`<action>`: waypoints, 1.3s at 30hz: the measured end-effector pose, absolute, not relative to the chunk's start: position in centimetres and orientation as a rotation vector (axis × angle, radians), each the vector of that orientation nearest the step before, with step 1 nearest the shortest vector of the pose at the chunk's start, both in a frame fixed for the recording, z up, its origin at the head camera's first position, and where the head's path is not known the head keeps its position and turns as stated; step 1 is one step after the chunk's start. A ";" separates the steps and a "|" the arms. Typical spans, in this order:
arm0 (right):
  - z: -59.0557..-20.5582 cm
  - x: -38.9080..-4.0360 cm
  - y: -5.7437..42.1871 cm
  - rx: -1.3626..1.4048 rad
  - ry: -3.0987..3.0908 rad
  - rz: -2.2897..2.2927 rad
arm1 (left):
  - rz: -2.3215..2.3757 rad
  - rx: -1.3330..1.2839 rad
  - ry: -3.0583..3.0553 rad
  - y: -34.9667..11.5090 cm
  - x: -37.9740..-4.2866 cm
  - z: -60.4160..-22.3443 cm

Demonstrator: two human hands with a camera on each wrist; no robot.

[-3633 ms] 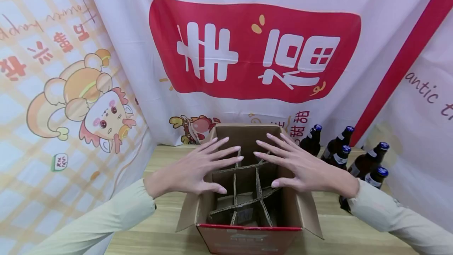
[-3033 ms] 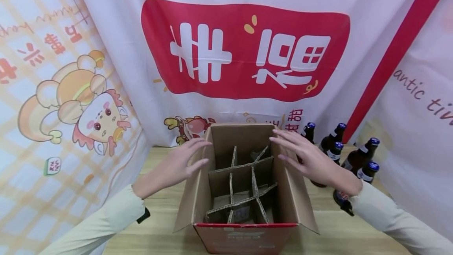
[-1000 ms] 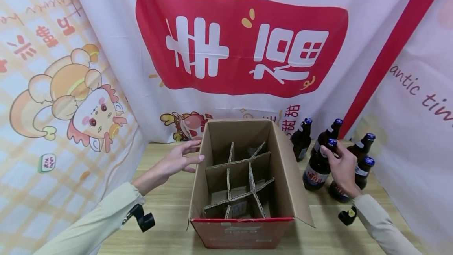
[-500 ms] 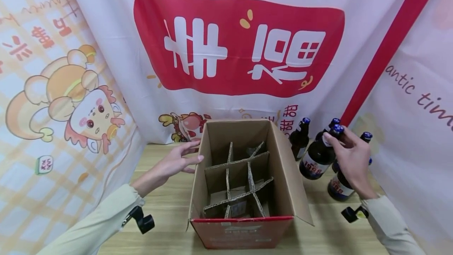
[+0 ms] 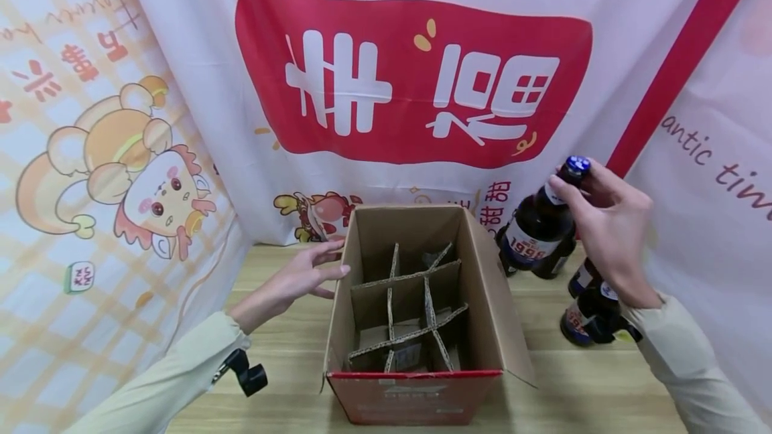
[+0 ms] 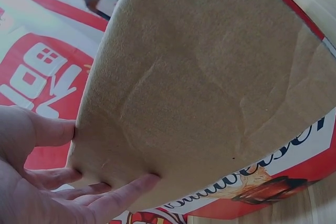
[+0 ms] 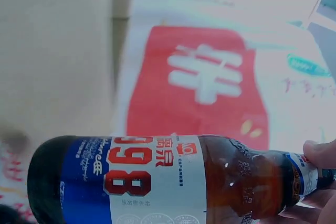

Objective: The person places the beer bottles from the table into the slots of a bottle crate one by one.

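My right hand pinches the neck of a dark beer bottle with a blue cap and a 1998 label. The bottle is raised and slightly tilted, right of the box. In the right wrist view the beer bottle lies across the bottom, fingers at its neck. An open cardboard box with crossed cardboard dividers stands mid-table. My left hand rests extended fingers on the box's left side. The left wrist view shows those fingertips touching a brown cardboard flap.
More beer bottles stand right of the box, including one bottle partly behind my right wrist. The box's right flap leans outward. A printed cloth hangs behind the wooden table.
Both hands have parted from above the box. My left hand came to its left side; my right hand took a beer bottle by the neck and lifted it from the group.
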State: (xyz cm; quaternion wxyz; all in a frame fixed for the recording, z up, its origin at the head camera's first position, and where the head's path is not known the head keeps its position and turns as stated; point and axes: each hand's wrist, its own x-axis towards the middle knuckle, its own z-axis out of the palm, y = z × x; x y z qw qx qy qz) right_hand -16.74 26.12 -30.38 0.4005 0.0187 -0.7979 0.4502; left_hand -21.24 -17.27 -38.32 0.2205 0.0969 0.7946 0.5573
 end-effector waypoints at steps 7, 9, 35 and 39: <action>-27.2 -16.7 22.8 0.169 -2.016 1.259 | 1.556 0.263 2.198 -17.4 -21.3 -38.3; -26.7 -16.9 21.8 0.246 -2.011 1.297 | 1.564 0.263 2.192 -17.4 -21.3 -38.4; -31.9 -26.9 8.9 0.555 -2.281 1.617 | 1.568 0.262 2.176 -17.5 -21.2 -38.8; -32.8 -27.8 7.8 0.593 -2.269 1.577 | 1.580 0.270 2.171 -17.5 -21.1 -38.8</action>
